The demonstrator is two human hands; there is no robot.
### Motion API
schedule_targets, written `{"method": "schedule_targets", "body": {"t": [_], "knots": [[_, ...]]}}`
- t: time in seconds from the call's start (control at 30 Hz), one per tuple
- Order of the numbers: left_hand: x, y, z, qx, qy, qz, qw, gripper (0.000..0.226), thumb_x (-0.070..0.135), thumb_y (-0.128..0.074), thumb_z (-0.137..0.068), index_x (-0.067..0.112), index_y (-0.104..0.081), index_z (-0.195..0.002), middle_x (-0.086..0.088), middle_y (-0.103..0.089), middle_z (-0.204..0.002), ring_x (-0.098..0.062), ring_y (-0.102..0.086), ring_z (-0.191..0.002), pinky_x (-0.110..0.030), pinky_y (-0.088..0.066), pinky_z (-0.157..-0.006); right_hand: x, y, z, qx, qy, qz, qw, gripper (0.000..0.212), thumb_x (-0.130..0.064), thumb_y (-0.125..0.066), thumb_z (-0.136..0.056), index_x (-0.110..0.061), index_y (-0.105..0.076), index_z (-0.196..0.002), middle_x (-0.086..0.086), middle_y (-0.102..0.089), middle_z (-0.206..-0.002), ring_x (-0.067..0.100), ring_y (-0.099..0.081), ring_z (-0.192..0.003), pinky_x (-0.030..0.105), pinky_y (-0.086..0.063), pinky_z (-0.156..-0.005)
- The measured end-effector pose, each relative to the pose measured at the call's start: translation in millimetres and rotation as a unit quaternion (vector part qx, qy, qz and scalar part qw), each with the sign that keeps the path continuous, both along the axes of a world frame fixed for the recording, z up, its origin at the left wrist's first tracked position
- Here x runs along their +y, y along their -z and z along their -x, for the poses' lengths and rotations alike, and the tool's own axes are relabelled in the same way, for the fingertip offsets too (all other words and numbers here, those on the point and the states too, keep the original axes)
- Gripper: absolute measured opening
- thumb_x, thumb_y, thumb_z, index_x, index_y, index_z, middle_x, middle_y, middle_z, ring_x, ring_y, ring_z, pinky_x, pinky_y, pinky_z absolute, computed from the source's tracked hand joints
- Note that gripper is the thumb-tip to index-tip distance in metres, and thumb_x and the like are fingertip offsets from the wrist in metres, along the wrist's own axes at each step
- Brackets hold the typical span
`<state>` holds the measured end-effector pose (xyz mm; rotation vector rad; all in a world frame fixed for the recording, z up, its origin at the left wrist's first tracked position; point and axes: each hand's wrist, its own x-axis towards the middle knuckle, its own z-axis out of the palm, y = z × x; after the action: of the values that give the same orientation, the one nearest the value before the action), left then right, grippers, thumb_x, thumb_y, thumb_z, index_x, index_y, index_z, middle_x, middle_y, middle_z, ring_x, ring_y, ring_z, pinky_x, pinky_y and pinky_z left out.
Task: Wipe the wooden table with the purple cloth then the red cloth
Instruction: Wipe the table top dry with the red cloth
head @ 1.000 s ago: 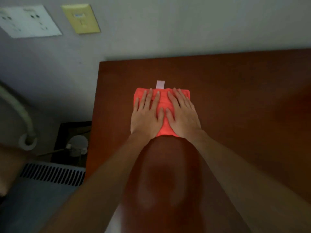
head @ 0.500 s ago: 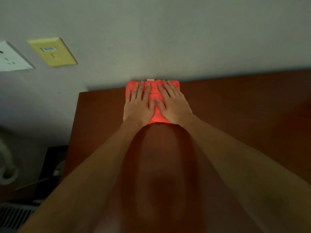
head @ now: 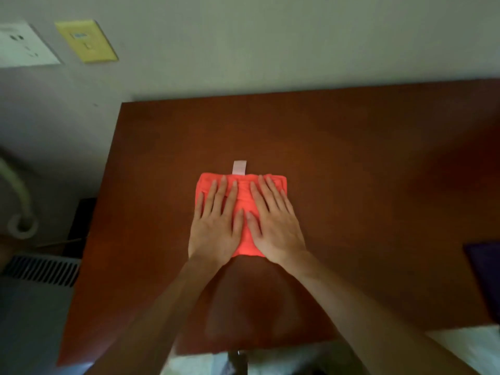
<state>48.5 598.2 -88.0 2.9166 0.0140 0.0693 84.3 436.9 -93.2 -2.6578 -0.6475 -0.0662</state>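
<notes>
A folded red cloth (head: 242, 194) with a white tag (head: 239, 167) lies flat near the middle of the dark wooden table (head: 351, 158). My left hand (head: 216, 228) and my right hand (head: 276, 226) press down on it side by side, palms flat and fingers stretched toward the wall. The hands cover most of the cloth. A dark purple cloth (head: 484, 274) lies at the table's right edge, partly cut off by the frame and away from both hands.
The table's far edge meets a grey wall with a white socket plate (head: 27, 44) and a yellow plate (head: 86, 40). Left of the table are a white pipe (head: 19, 201) and a floor vent grille (head: 40, 269). A white surface (head: 473, 345) shows below the near edge.
Both hands pushed the red cloth up to the table's far edge by the wall, then drew it back toward the middle of the table.
</notes>
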Motion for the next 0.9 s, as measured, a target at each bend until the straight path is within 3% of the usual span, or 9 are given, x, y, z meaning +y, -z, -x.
{"method": "schedule_targets", "body": {"t": [0.23, 0.47, 0.67, 0.9], "knots": [[-73.0, -4.7, 123.9, 0.015, -0.003, -0.011, 1.000, 0.061, 0.042, -0.017, -0.108, 0.018, -0.008, -0.163, -0.004, -0.005, -0.171, -0.018, 0.005, -0.158, -0.051, -0.013, -0.127, -71.1, -1.3, 119.3, 0.010, -0.007, 0.015, 1.000, 0.061, -0.042, -0.028, -0.110, -0.015, -0.021, -0.163, 0.005, -0.015, -0.172, 0.017, -0.004, -0.160, 0.046, -0.019, -0.129], [-96.3, -3.9, 141.5, 0.020, 0.004, -0.003, 1.000, 0.061, 0.043, -0.020, -0.107, 0.020, -0.011, -0.163, -0.003, -0.007, -0.171, -0.017, 0.002, -0.158, -0.051, -0.015, -0.126, -96.0, -1.9, 138.4, 0.000, 0.006, 0.006, 1.000, 0.060, -0.041, -0.031, -0.108, -0.015, -0.026, -0.162, 0.005, -0.020, -0.171, 0.018, -0.009, -0.160, 0.047, -0.024, -0.127], [-95.0, -1.6, 93.2, 0.008, 0.004, 0.013, 1.000, 0.061, 0.043, -0.022, -0.107, 0.023, -0.009, -0.163, -0.002, -0.007, -0.171, -0.015, 0.004, -0.158, -0.049, -0.011, -0.128, -97.3, -1.2, 89.5, -0.009, 0.004, 0.006, 1.000, 0.061, -0.042, -0.032, -0.107, -0.015, -0.028, -0.161, 0.006, -0.023, -0.170, 0.018, -0.011, -0.160, 0.044, -0.020, -0.128], [-87.9, 2.3, -64.1, -0.012, 0.010, 0.025, 1.000, 0.064, 0.047, -0.019, -0.103, 0.024, -0.017, -0.162, -0.003, -0.015, -0.170, -0.018, -0.006, -0.158, -0.047, -0.008, -0.128, -89.6, 1.3, -59.0, -0.016, 0.034, 0.004, 0.999, 0.066, -0.046, -0.028, -0.103, -0.012, -0.033, -0.160, 0.009, -0.028, -0.169, 0.021, -0.017, -0.158, 0.039, -0.014, -0.130]]}}
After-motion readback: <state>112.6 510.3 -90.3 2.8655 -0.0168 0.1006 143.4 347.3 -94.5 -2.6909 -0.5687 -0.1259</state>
